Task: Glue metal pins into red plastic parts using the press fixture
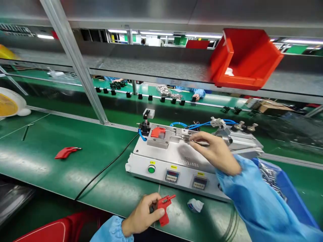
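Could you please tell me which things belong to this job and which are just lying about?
Seemingly in use:
red handle, left hand
machine under right hand
second red handle, on machine
probably the blue bin

Apparently lying about:
crumpled white packet
thin dark rod

Room L of cable (111, 163); ctr blkd — machine (174, 158)

Factory: green workbenches (93, 144), push-button machine (164, 156)

A small red gun-shaped handle (167, 204) sits pinched in the left hand (143, 213), nose pointing rightward; a similar red piece (156, 132) lies in the silver machine (161, 154) on the counter (88, 137).
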Demonstrator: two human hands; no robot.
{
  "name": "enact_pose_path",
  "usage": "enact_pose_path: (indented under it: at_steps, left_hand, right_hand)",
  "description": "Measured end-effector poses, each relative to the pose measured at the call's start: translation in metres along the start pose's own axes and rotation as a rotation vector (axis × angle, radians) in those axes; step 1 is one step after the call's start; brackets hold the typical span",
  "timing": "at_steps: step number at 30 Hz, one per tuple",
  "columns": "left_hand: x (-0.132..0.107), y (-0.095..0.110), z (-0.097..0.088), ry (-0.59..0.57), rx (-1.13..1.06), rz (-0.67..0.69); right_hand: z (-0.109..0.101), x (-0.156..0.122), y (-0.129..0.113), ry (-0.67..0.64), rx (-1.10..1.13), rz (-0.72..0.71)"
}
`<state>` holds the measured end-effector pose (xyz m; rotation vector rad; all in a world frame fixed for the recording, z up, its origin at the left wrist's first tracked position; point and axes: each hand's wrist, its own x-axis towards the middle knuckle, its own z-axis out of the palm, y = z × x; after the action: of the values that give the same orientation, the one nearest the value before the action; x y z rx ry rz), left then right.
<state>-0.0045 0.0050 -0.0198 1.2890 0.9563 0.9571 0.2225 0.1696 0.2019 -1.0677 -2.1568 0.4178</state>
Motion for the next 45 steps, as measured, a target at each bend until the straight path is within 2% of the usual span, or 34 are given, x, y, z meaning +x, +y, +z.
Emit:
enact_pose_path:
  at_steps: [4,8,13,20,24,29,32,35,40,42,45]
  left_hand:
    - [0.000,-0.002,-0.001,0.006,-0.007,0.001]
    - [0.002,0.000,-0.003,-0.040,-0.062,0.007]
    - [0.001,-0.002,-0.004,-0.058,-0.048,-0.035]
    - [0.002,0.008,-0.005,-0.058,-0.124,0.005]
    - [0.002,0.014,-0.005,-0.040,-0.127,0.006]
    - [0.001,0.013,-0.005,-0.057,-0.095,0.006]
    - [0.002,0.011,-0.006,-0.064,-0.105,0.006]
    - [0.003,0.009,-0.007,-0.079,-0.120,0.011]
    - [0.002,0.005,-0.007,-0.085,-0.116,-0.018]
    - [0.001,0.003,-0.007,-0.079,-0.104,-0.036]
    - [0.000,0.000,-0.006,-0.075,-0.088,-0.034]
  right_hand:
    - [0.044,0.059,0.006,0.010,-0.164,-0.049]
    - [0.061,0.073,0.019,-0.029,-0.297,-0.054]
    - [0.055,0.068,0.019,-0.065,-0.403,-0.144]
    - [0.055,0.067,0.020,-0.175,-0.482,-0.292]
    - [0.052,0.060,0.023,-0.131,-0.484,-0.291]
    - [0.051,0.066,0.012,-0.175,-0.561,-0.274]
    - [0.059,0.078,-0.001,-0.202,-0.581,-0.244]
    - [0.072,0.093,-0.014,-0.294,-0.587,-0.213]
    - [0.085,0.113,-0.026,-0.375,-0.604,-0.183]
    - [0.080,0.116,-0.031,-0.373,-0.595,-0.186]
    - [0.057,0.108,-0.040,-0.248,-0.539,-0.193]
